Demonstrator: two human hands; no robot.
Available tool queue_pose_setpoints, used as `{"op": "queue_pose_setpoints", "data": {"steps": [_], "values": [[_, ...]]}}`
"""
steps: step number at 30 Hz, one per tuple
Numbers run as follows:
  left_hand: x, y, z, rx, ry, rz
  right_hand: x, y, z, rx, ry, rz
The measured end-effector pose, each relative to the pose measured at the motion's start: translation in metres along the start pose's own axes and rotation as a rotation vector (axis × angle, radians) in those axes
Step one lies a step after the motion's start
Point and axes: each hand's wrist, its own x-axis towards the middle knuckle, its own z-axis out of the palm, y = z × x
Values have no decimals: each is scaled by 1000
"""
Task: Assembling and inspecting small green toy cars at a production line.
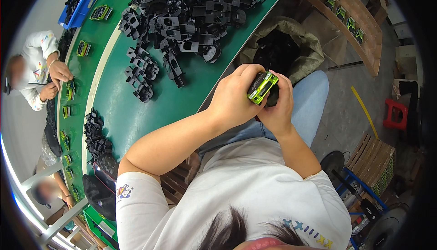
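Note:
A lime-green and black toy car [262, 88] is held between my two hands, above my lap. My left hand [236, 94] wraps its fingers round the car's left side. From the other side, my right hand [280, 106] grips it, with a dark part showing under the car between the palms. That part is mostly hidden by my fingers. To the left, a large heap of black plastic car chassis parts [175, 29] covers the far part of the green table [123, 127].
A sack [314, 52] of dark parts stands beyond my hands. Green cars line a conveyor [73, 70] at left, where a co-worker's hands [59, 72] handle one. Small black parts [96, 136] lie near the belt. A wooden tray [364, 50] holds more cars; a red stool [395, 114] stands right.

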Motion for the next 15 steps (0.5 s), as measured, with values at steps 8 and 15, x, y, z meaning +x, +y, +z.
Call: {"op": "queue_pose_setpoints", "data": {"steps": [8,15], "values": [[0,0,1,5,5,2,-2,1,1,14,5,7],[2,-1,-1,-51,24,-41,-1,-3,-1,21,-21,23]]}}
